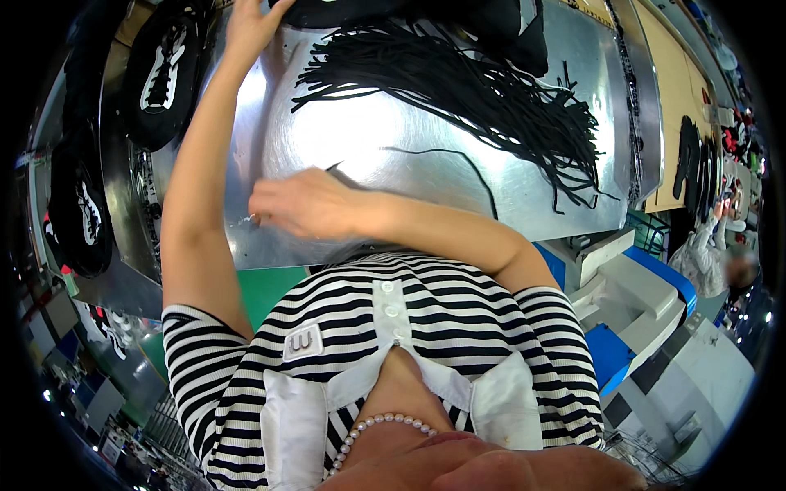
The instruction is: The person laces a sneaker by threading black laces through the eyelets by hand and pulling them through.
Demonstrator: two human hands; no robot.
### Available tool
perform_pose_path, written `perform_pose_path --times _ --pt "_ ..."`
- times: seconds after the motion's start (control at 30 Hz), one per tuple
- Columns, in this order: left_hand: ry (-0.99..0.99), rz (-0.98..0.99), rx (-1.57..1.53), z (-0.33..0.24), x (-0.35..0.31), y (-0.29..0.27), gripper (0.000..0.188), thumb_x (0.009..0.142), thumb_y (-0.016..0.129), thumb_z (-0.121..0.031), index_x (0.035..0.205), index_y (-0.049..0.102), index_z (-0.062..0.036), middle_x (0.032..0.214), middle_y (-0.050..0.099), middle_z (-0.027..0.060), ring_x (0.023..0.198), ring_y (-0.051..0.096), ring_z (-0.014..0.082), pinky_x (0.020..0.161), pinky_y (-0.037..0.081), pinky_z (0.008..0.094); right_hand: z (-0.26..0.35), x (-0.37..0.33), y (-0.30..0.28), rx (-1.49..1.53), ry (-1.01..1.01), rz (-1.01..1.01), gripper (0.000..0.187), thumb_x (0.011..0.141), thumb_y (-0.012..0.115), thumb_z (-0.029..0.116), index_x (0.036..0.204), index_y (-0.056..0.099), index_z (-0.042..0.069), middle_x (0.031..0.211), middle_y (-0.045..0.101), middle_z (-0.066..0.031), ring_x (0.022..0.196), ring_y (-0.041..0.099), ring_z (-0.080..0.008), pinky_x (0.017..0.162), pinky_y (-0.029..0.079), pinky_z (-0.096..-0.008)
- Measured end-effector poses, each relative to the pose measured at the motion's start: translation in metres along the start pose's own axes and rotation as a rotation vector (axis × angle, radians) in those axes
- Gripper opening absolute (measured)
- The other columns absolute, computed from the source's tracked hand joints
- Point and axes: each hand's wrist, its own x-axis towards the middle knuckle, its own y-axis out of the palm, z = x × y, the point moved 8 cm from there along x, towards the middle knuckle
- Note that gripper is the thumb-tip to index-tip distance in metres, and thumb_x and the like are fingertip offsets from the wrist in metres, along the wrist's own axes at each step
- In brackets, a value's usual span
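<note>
My left hand [252, 31] reaches to the far edge, beside a black piece [344, 11]. Its thumb points right, while its other fingers are cut off by the picture's edge. Closer to my body, my right hand [304, 202] is closed above the metal tabletop [327, 135], slightly blurred. A small shiny bit pokes out by its fingertips and a dark tip shows behind its knuckles; what it grips I cannot make out. One loose black shoelace [458, 155] curves from the tabletop to behind my right forearm. A thick bundle of black shoelaces [458, 82] lies beyond it.
Black shoes with white lacing areas [164, 74] stand on the left, another [88, 209] nearer me. A tan board [667, 98] with dark pieces [686, 159] is at the right. Below the table's right corner sits a white and blue bin-like object [626, 286]. Someone stands far right.
</note>
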Motion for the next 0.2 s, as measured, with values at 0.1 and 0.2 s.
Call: perform_pose_path --times 0.1,0.2 --pt "-0.083 0.036 -0.128 0.038 0.009 0.031 0.057 0.087 0.074 -0.038 0.131 0.058 -0.0051 0.119 0.068 0.0151 0.104 0.067 0.0272 0.091 0.051 0.0344 0.032 -0.018 -0.029 0.663 0.173 0.015 0.016 0.092 0.060 0.011 0.107 0.063 0.007 0.101 0.068 -0.0104 0.082 0.069 -0.0266 0.064 0.056 -0.0354" --pt "-0.377 0.103 -0.039 0.053 0.006 0.028 0.054 0.086 0.074 -0.035 0.130 0.059 -0.0067 0.116 0.070 0.0147 0.106 0.068 0.0267 0.093 0.050 0.0377 0.021 -0.046 -0.063 0.981 0.430 -0.062 0.021 0.091 0.064 0.013 0.113 0.064 0.011 0.107 0.071 -0.0118 0.076 0.068 -0.0243 0.063 0.054 -0.0317"
